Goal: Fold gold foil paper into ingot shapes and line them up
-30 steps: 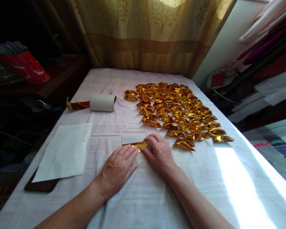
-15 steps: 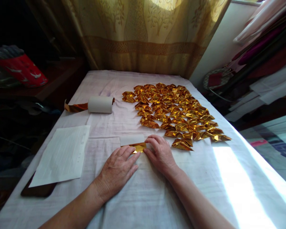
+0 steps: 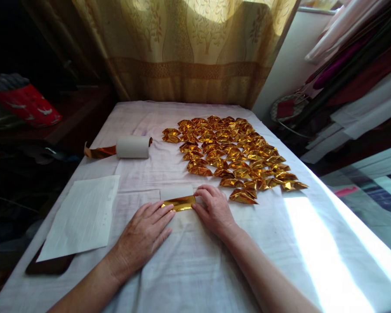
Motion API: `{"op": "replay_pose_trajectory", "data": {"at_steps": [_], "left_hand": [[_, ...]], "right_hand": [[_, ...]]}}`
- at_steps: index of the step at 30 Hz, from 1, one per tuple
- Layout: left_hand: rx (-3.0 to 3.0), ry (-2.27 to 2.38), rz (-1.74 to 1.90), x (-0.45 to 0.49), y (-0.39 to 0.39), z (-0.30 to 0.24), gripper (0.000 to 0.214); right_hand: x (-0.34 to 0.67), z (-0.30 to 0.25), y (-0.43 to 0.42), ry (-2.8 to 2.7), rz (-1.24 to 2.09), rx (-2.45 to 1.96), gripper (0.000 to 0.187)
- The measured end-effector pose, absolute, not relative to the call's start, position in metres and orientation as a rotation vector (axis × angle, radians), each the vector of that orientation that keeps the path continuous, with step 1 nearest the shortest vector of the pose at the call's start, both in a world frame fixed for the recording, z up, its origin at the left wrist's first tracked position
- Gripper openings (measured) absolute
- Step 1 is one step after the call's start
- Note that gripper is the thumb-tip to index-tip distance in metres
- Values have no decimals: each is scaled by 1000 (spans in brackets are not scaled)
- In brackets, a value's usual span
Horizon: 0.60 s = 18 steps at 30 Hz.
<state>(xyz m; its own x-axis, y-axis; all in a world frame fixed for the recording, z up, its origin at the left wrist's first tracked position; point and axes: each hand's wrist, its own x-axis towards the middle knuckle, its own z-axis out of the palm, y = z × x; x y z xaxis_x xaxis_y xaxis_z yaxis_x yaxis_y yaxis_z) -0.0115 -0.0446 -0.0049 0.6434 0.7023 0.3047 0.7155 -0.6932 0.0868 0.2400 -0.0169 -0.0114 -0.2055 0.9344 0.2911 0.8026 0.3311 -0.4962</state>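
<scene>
A sheet of gold foil paper (image 3: 181, 204) lies partly folded on the cloth, with its white backing (image 3: 176, 191) showing along the far side. My left hand (image 3: 141, 232) rests on its left end, fingers stretched out flat. At the right end, my right hand (image 3: 217, 213) has its thumb and curled fingers closed on the edge of the paper. Just right of that hand begins a group of several folded gold foil ingots (image 3: 234, 153), set out close together in rows.
Left of the ingots lies a white cardboard roll (image 3: 133, 147) with a copper-coloured strip sticking out. A printed sheet (image 3: 81, 219) partly covers a dark phone-like object (image 3: 48, 265). A curtain (image 3: 189, 48) hangs behind the cloth-covered table (image 3: 156, 113); clothes (image 3: 371, 100) hang at the right.
My left hand has slid left along the foil, uncovering more of its shiny strip. My right hand stays at the right end. The whole view has shifted slightly.
</scene>
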Motion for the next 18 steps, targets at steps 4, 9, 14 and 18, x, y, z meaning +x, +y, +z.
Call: {"op": "replay_pose_trajectory", "data": {"at_steps": [4,9,14,18], "left_hand": [[-2797,-1180,-439,-28,-44,-1,36],[-2788,-1206,-445,-39,-46,2,37],[-2770,-1190,-520,-32,-46,2,33],[-2776,-1162,-535,-27,-45,-1,32]], "right_hand": [[240,-11,-17,-2057,332,-1521,20],[241,-14,-16,-2060,322,-1514,18],[242,-16,-17,-2047,230,-1472,18],[236,-5,-26,-2063,24,-1405,19]]}}
